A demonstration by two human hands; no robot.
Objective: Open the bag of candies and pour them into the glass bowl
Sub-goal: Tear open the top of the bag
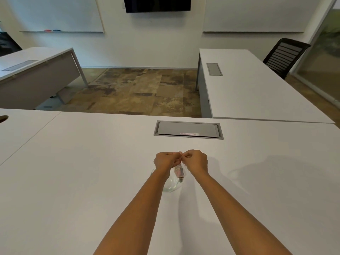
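A small clear bag of candies (178,172) hangs between my two hands above the white table. My left hand (166,161) pinches the bag's top edge from the left and my right hand (196,160) pinches it from the right, knuckles almost touching. The pinkish candies sit low in the bag. Under the bag and my left wrist stands the glass bowl (172,187); my left forearm hides part of its rim. I cannot tell whether the bag's top is open.
A grey cable hatch (188,129) is set into the white table (73,172) beyond my hands. Another white table (257,92) stands at the right with a black chair (285,56) behind it, and a third table (33,70) at the left.
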